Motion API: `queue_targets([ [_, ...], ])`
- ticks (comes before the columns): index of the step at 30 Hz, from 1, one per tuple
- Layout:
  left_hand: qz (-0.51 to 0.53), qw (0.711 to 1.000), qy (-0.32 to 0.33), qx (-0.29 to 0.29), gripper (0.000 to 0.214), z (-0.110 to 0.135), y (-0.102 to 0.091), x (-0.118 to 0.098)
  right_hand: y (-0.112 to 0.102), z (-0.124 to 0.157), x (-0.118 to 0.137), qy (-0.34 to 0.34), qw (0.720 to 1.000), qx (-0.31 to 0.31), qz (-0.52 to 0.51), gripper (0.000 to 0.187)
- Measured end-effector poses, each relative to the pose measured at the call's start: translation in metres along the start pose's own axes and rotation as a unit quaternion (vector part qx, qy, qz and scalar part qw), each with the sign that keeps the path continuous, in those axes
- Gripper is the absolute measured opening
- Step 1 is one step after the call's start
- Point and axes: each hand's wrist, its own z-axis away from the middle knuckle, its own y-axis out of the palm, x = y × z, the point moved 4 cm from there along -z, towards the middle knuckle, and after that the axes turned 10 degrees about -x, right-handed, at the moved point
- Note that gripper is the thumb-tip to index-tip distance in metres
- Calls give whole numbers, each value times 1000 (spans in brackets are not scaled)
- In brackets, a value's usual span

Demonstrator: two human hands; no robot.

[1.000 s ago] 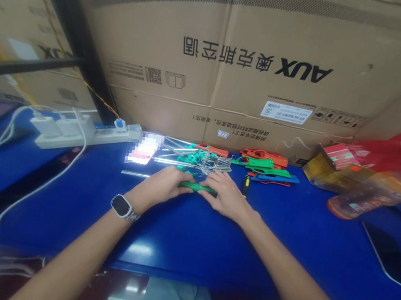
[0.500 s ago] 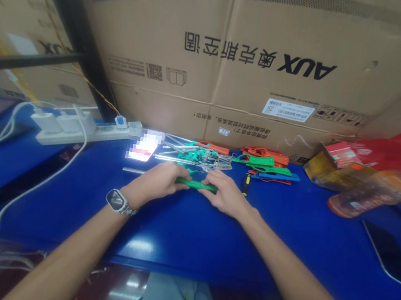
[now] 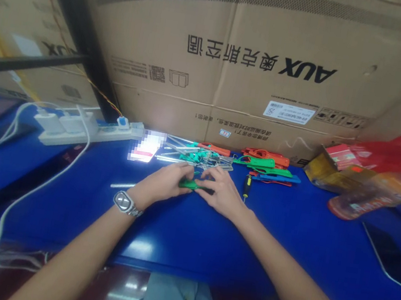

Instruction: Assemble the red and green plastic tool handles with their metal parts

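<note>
Both my hands meet over a green plastic handle piece [image 3: 190,184] on the blue table [image 3: 286,234]. My left hand [image 3: 165,183], with a watch [image 3: 123,202] on the wrist, has its fingers curled round the piece's left end. My right hand [image 3: 219,189] pinches its right end. Just behind my fingers lies a heap of metal rods and green parts [image 3: 199,157]. A single metal rod [image 3: 122,185] lies left of my left hand.
Orange, green and blue plastic handles [image 3: 268,167] and a small screwdriver [image 3: 245,184] lie to the right. Behind stands a big cardboard box [image 3: 239,49]. A power strip with cables [image 3: 75,126] is at left. A bottle [image 3: 376,195], packets and a tablet [image 3: 389,256] are at right.
My hands have drawn closer together on the green piece, so less of it shows between them. The lone rod now lies a little nearer my left wrist.
</note>
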Motion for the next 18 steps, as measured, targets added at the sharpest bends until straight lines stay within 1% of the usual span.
queue_targets([
  [2, 9, 1000, 10, 3, 14, -1, 3, 2, -2, 3, 1, 13, 1000, 23, 14, 18],
  [5, 9, 1000, 8, 11, 19, -1, 4, 5, -8, 6, 3, 41, 998, 49, 13, 23],
  [6, 8, 1000, 7, 12, 21, -2, 3, 5, -12, 6, 4, 53, 998, 43, 8, 25],
  [8, 0, 1000, 7, 8, 25, -2, 2, 4, -25, 9, 0, 99, 995, -1, 11, 28],
  [10, -14, 1000, 13, -3, 29, -2, 0, 0, -43, 17, -12, 189, 978, -64, 58, 24],
  [11, -21, 1000, 19, -9, 29, -2, 0, -3, -52, 24, -21, 243, 961, -84, 100, 20],
  [12, -26, 999, 26, -15, 30, -3, 0, -6, -59, 32, -30, 294, 940, -88, 148, 20],
  [13, -31, 999, 35, -21, 29, -4, 1, -9, -65, 39, -38, 333, 920, -76, 192, 23],
  [14, -36, 998, 43, -24, 29, -5, 3, -12, -69, 46, -46, 359, 904, -59, 224, 29],
  [15, -42, 998, 51, -24, 29, -7, 5, -16, -71, 51, -51, 367, 897, -45, 241, 34],
  [16, -47, 997, 57, -22, 30, -10, 8, -18, -71, 55, -56, 366, 897, -37, 247, 39],
  [18, -52, 996, 65, -14, 31, -16, 14, -21, -69, 56, -61, 366, 900, -27, 234, 41],
])
